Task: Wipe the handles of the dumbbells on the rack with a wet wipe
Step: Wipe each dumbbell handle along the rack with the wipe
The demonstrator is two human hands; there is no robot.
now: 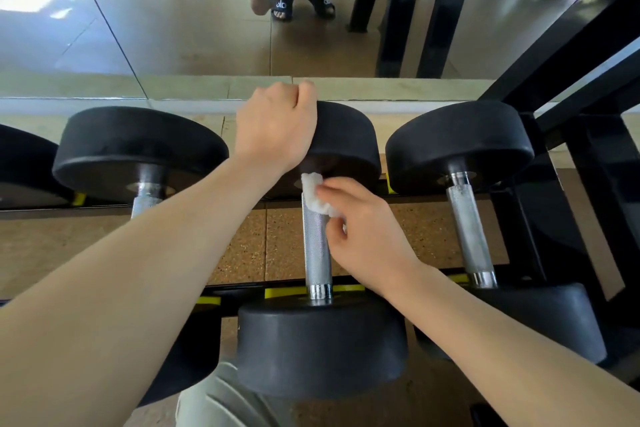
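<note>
Three black dumbbells lie across the rack rails. The middle dumbbell's knurled steel handle [317, 246] runs from its far head [346, 139] to its near head [322, 347]. My left hand [277, 125] grips the top of the far head, fingers curled over its edge. My right hand [363, 232] pinches a crumpled white wet wipe [313, 192] against the far end of that handle. The right dumbbell's handle [469, 229] and the left dumbbell's handle [143, 204] are untouched; my left forearm hides most of the left one.
The black rack frame [561, 55] with yellow cradles [349, 289] rises at right. A wall mirror [173, 31] behind the rack reflects sandalled feet. Tan tiled floor [242, 243] shows between the rails. An upper shelf with yellow saddles spans the top.
</note>
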